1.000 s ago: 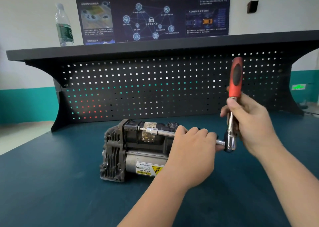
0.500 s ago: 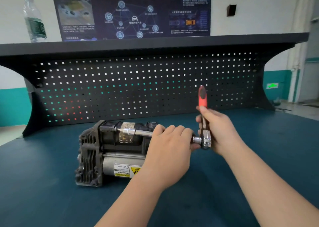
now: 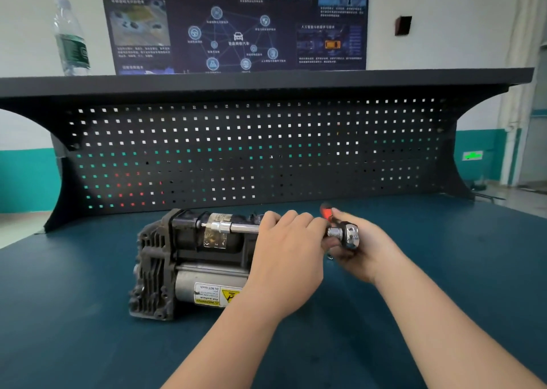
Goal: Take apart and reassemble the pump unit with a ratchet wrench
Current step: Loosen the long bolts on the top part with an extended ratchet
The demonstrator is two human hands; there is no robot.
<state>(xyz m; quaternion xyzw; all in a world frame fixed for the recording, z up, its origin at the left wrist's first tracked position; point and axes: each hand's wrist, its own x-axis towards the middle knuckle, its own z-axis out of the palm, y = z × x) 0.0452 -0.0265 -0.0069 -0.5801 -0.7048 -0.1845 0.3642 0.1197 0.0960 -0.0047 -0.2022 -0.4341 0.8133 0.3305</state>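
Both forearms reach forward from the bottom edge, converging over the bench. The left hand (image 3: 285, 258) lies knuckles-up, its fingers curled over the extension bar (image 3: 242, 227) and wrapped round it. Just beyond its knuckles, the right hand (image 3: 362, 248) grips the ratchet wrench (image 3: 344, 234) close to its chrome head, which sits against the palm side of the fingers; the red handle (image 3: 325, 212) pokes out past the fingers toward the pegboard, blurred.

From the left hand's grip the extension bar runs out leftward to a single socket (image 3: 220, 226), whose tip meets the upper part of the pump unit (image 3: 180, 263). The pump unit lies on its side on the blue-green bench top (image 3: 74, 314), directly beneath and left of the left hand, its ribbed end farthest from the grip and a yellow warning label (image 3: 211, 295) on the silver cylinder just below the wrist.

Count: two hands, one wrench, one extension bar, one socket, one pump unit. Behind them stand one black pegboard (image 3: 266, 152), one water bottle (image 3: 71, 38) on its top shelf and one dark poster (image 3: 233, 21) on the wall.
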